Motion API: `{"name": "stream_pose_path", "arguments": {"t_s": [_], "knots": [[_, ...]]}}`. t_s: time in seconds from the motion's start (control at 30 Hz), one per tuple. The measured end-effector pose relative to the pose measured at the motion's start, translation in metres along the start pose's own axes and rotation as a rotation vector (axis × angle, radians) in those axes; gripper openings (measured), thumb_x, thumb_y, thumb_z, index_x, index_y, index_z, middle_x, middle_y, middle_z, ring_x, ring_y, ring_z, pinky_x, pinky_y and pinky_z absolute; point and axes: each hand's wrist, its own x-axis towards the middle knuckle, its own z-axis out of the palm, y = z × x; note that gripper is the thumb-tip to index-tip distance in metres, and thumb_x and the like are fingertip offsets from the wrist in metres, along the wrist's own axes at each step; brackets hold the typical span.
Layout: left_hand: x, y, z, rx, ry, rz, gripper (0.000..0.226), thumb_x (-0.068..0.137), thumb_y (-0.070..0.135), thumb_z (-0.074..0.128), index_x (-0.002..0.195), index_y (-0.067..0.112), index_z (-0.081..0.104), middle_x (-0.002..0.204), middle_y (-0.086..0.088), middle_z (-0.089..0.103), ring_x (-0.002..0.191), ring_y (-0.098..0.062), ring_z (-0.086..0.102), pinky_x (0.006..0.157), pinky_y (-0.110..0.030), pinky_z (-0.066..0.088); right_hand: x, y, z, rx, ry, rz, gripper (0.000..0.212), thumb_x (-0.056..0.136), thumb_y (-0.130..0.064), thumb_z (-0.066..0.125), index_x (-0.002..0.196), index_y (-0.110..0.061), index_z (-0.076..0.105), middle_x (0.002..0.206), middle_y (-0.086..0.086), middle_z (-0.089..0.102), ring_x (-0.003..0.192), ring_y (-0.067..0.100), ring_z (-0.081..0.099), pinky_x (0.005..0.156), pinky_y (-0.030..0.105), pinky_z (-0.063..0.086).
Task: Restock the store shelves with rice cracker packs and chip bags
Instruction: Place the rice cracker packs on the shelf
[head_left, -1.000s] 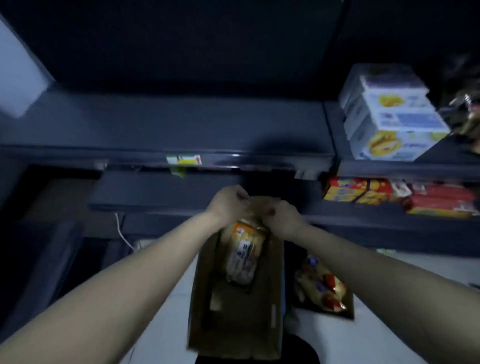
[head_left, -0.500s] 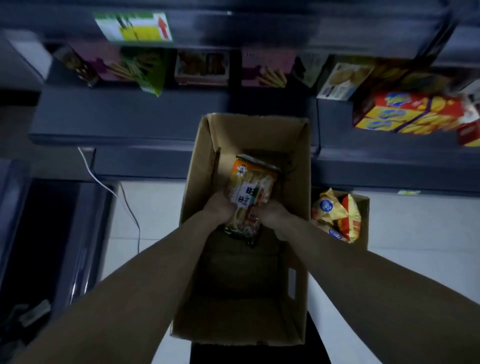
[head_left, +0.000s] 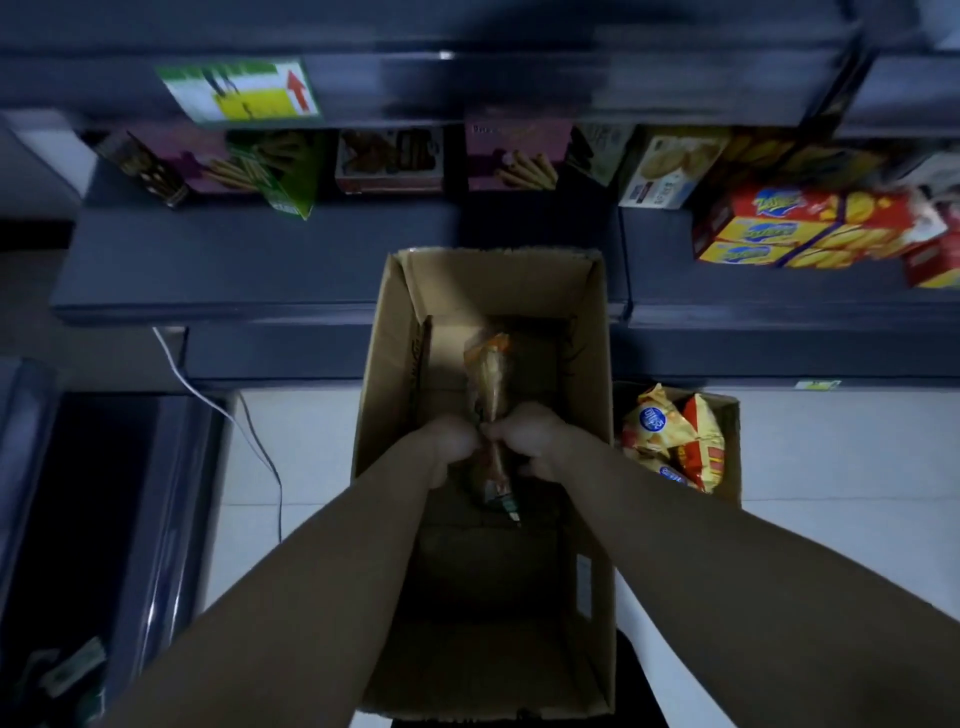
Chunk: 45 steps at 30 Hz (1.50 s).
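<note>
An orange rice cracker pack (head_left: 488, 384) stands on edge inside the open cardboard box (head_left: 387, 364) on the floor. My left hand (head_left: 449, 441) and my right hand (head_left: 527, 436) grip the pack's near part from either side, knuckles almost touching. The pack's lower end pokes out below my hands. Yellow and red chip bags (head_left: 670, 441) fill a smaller carton to the right of the box. The dark shelf (head_left: 234, 260) runs just beyond the box.
Snack boxes line the shelf: pink and green stick-biscuit boxes (head_left: 249, 166), a white cookie box (head_left: 665, 166), red and yellow cracker boxes (head_left: 800, 228). A white cable (head_left: 228, 415) trails over the pale floor tiles at left. A dark cabinet stands at far left.
The view has tipped down from the shelves to the box. My hands have lowered the pack deeper into the box and turned it from face-up onto its edge.
</note>
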Motion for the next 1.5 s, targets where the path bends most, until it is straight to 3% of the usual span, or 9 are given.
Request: {"name": "stream_pose_path", "arguments": {"t_s": [0.17,0.37,0.43,0.53,0.67,0.77,0.83,1.13,1.5], "knots": [[-0.039,0.012,-0.009,-0.037,0.030,0.103,0.016,0.092,0.000,0.050,0.087,0.010,0.061,0.101,-0.015,0.062,0.096,-0.026,0.059,0.085,-0.034,0.048,-0.028,-0.010,-0.009,-0.024,0.072,-0.108,0.027,0.091,-0.014,0.057,0.114,-0.001,0.062,0.112,0.018,0.067,0.093,0.026,0.064,0.072,0.034,0.053],[-0.112,0.055,-0.024,-0.079,0.226,0.152,0.049,0.087,0.003,0.062,0.125,0.008,0.033,0.118,-0.009,0.050,0.105,-0.022,0.054,0.070,-0.030,0.047,-0.115,-0.039,-0.036,-0.006,0.087,-0.287,0.017,0.093,-0.013,0.055,0.103,-0.001,0.063,0.103,0.017,0.070,0.082,0.024,0.066,0.058,0.024,0.050],[-0.146,0.077,-0.034,-0.056,0.226,0.191,0.030,0.086,0.000,0.062,0.110,0.007,0.044,0.099,-0.009,0.059,0.081,-0.015,0.063,0.061,-0.025,0.046,-0.149,-0.054,-0.048,-0.019,0.128,-0.370,0.012,0.092,-0.011,0.056,0.099,-0.003,0.062,0.100,0.017,0.070,0.080,0.023,0.068,0.059,0.024,0.053],[-0.216,0.110,-0.044,0.044,0.174,0.247,0.020,0.090,-0.002,0.056,0.077,0.012,0.050,0.065,-0.005,0.051,0.049,-0.013,0.040,0.054,-0.024,0.032,-0.210,-0.080,-0.065,-0.082,0.197,-0.511,0.016,0.093,-0.003,0.048,0.099,0.006,0.061,0.087,0.017,0.068,0.067,0.018,0.062,0.047,0.014,0.046],[-0.299,0.144,-0.052,0.170,0.234,0.458,0.005,0.091,0.008,0.054,0.089,0.013,0.054,0.083,-0.008,0.061,0.063,-0.017,0.050,0.058,-0.028,0.040,-0.294,-0.111,-0.089,-0.174,0.225,-0.701,0.007,0.090,-0.006,0.055,0.087,-0.004,0.060,0.091,0.011,0.068,0.091,0.026,0.065,0.071,0.028,0.049],[-0.360,0.170,-0.055,0.211,0.359,0.644,0.049,0.087,0.022,0.062,0.124,0.005,0.033,0.119,-0.013,0.055,0.102,-0.029,0.058,0.079,-0.034,0.049,-0.358,-0.135,-0.109,-0.276,0.241,-0.860,0.012,0.088,-0.014,0.063,0.099,-0.014,0.057,0.099,0.006,0.069,0.091,0.021,0.068,0.085,0.039,0.055],[-0.403,0.189,-0.054,0.224,0.453,0.804,0.058,0.085,0.024,0.064,0.126,0.005,0.028,0.126,-0.015,0.050,0.113,-0.033,0.055,0.093,-0.043,0.050,-0.399,-0.156,-0.122,-0.245,0.247,-0.989,0.018,0.089,-0.006,0.061,0.103,-0.016,0.054,0.091,-0.003,0.067,0.080,0.009,0.066,0.077,0.029,0.056],[-0.556,0.304,-0.064,0.120,0.644,1.444,0.067,0.080,0.006,0.070,0.132,0.024,0.030,0.119,-0.002,0.057,0.103,-0.024,0.061,0.087,-0.037,0.050,-0.534,-0.266,-0.186,-0.014,0.452,-1.420,0.029,0.091,-0.007,0.058,0.120,-0.012,0.059,0.111,0.002,0.069,0.103,0.018,0.066,0.091,0.034,0.051],[-0.502,0.449,-0.083,0.059,0.872,1.446,0.054,0.085,0.005,0.065,0.131,0.011,0.037,0.125,-0.008,0.059,0.112,-0.024,0.057,0.090,-0.034,0.047,-0.487,-0.391,-0.249,-0.112,0.734,-1.318,0.039,0.092,-0.022,0.059,0.129,-0.013,0.050,0.126,0.006,0.062,0.112,0.026,0.061,0.098,0.044,0.049]]}}
